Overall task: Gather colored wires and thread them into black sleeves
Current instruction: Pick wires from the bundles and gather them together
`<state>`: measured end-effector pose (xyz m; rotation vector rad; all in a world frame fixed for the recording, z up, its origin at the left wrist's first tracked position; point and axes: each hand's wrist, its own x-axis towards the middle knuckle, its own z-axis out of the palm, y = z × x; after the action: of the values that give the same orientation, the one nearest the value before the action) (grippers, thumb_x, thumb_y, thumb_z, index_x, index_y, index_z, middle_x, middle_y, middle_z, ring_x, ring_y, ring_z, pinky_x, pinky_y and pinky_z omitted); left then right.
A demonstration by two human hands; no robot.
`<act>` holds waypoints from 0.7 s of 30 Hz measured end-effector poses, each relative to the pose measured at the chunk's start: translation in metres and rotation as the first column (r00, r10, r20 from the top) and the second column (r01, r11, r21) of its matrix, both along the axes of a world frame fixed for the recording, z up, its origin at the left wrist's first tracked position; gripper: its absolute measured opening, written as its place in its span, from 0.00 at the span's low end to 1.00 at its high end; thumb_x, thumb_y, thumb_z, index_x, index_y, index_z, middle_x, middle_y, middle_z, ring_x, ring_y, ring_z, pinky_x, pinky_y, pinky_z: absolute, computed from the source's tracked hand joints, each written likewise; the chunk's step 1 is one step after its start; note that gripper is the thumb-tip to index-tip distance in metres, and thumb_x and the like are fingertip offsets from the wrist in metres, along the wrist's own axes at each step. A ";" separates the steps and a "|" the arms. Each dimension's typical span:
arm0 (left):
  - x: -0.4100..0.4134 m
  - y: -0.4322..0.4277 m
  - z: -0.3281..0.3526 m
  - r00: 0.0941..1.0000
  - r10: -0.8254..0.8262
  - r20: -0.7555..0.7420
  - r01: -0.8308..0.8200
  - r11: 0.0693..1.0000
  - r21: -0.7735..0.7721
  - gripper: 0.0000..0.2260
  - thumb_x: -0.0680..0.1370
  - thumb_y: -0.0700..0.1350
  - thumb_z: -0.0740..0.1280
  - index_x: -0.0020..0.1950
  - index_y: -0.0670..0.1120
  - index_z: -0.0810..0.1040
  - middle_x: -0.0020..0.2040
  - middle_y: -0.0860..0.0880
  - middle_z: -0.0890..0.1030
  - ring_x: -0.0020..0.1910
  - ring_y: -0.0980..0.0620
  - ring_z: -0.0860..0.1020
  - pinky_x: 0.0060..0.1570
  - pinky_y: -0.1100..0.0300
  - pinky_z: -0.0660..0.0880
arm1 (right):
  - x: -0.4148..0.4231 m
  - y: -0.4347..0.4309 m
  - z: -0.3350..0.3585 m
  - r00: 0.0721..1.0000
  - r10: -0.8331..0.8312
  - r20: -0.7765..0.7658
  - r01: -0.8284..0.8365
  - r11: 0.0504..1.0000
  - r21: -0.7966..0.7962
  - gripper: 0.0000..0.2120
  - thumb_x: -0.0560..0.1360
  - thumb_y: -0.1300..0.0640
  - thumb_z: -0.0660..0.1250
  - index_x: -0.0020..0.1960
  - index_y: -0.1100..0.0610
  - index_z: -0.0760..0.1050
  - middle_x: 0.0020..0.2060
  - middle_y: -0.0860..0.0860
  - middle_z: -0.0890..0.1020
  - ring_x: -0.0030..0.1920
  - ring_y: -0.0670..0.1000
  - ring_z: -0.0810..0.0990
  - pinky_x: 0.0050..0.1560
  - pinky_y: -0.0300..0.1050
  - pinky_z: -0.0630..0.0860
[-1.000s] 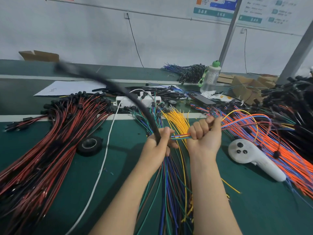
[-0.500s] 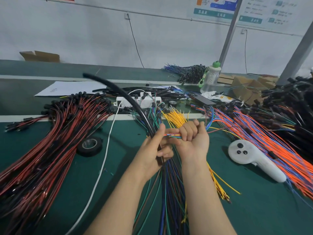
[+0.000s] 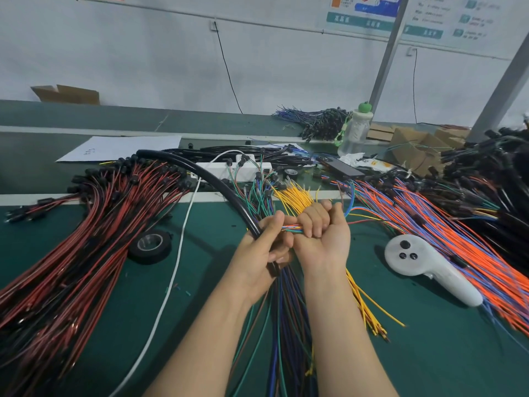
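Observation:
My left hand [image 3: 262,253] grips the near end of a long black sleeve [image 3: 211,180], which arcs up and left over the table. My right hand [image 3: 325,234] is fisted around a thin bundle of colored wires [image 3: 292,227]. The bundle's short exposed stretch runs between the two hands toward the sleeve's mouth, which my left fingers hide. The wires' tails trail right from my fist. The hands nearly touch above a pile of blue, green and yellow wires [image 3: 286,325].
Red-black wire harnesses [image 3: 71,253] spread across the left. Orange and blue wires [image 3: 458,239] fan out on the right, beside a white controller [image 3: 429,267]. A black tape roll [image 3: 150,246], a white cable [image 3: 171,282], a power strip [image 3: 237,170] and a bottle [image 3: 355,133] lie nearby.
My right hand has moved left toward my left hand, shortening the exposed wire stretch. The sleeve's free end has swung down and right, lying lower over the table.

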<state>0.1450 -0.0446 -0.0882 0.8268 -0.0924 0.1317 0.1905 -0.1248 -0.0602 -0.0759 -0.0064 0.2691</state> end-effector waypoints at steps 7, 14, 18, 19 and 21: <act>-0.002 -0.004 0.000 1.000 0.007 -0.008 -0.006 0.999 0.039 0.10 0.72 0.48 0.63 0.43 0.42 0.75 0.23 0.52 0.71 0.18 0.62 0.60 0.24 0.69 0.57 | -0.001 0.002 0.000 1.000 -0.005 0.021 0.006 0.998 -0.068 0.19 0.82 0.50 0.53 0.34 0.55 0.63 0.17 0.46 0.58 0.14 0.44 0.56 0.14 0.35 0.53; -0.002 0.002 -0.003 0.999 -0.044 0.022 0.042 0.994 0.097 0.13 0.69 0.50 0.67 0.47 0.42 0.76 0.31 0.49 0.75 0.19 0.62 0.59 0.23 0.69 0.58 | 0.001 -0.002 0.002 0.996 -0.081 -0.031 0.080 0.996 -0.042 0.21 0.83 0.49 0.53 0.33 0.56 0.64 0.18 0.46 0.57 0.15 0.44 0.54 0.13 0.36 0.52; -0.001 0.005 -0.002 0.996 0.079 0.049 -0.091 0.949 0.301 0.04 0.75 0.41 0.66 0.47 0.42 0.77 0.30 0.41 0.74 0.20 0.59 0.59 0.23 0.68 0.59 | 0.001 -0.002 0.002 0.994 -0.103 -0.028 0.100 0.991 -0.084 0.22 0.82 0.46 0.53 0.33 0.55 0.65 0.18 0.46 0.57 0.15 0.44 0.54 0.14 0.35 0.52; 0.000 0.006 -0.001 0.991 0.118 0.059 -0.131 0.921 0.368 0.03 0.77 0.39 0.64 0.47 0.42 0.77 0.30 0.41 0.75 0.20 0.58 0.59 0.24 0.68 0.59 | 0.001 -0.002 0.002 0.993 -0.115 -0.016 0.112 0.984 -0.140 0.22 0.82 0.46 0.53 0.33 0.55 0.65 0.18 0.46 0.57 0.15 0.44 0.54 0.14 0.35 0.53; 0.000 0.008 -0.002 0.983 0.163 0.079 -0.181 0.864 0.470 0.05 0.79 0.37 0.62 0.47 0.43 0.77 0.29 0.46 0.78 0.21 0.58 0.60 0.24 0.66 0.58 | 0.001 -0.002 0.003 0.992 -0.125 0.024 0.127 0.958 -0.256 0.21 0.82 0.46 0.53 0.34 0.55 0.65 0.18 0.46 0.57 0.16 0.43 0.55 0.15 0.35 0.52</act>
<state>0.1449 -0.0365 -0.0900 1.3287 -0.0857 0.3017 0.1916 -0.1266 -0.0577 -0.3345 0.0254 0.1405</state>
